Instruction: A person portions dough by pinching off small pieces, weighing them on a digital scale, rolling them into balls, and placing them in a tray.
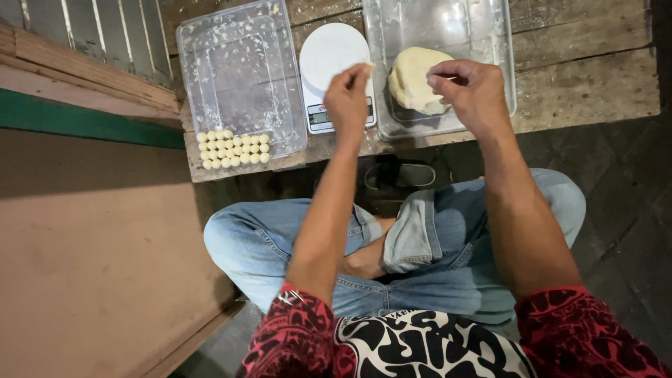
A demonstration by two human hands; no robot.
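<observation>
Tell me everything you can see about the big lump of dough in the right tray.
The dough lump is pale yellow, smooth and rounded, with an uneven, pulled edge on its right side. It sits in the clear plastic tray, right of the white scale. The right hand hovers over its right edge, hiding part of it; actual contact cannot be confirmed.

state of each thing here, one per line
left hand: raised over the scale, fingers pinching a small dough bit
right hand: above the dough lump, fingers curled
dough lump: whole, in right tray
scale: platform bare
left tray: dough balls rowed at near end
</observation>
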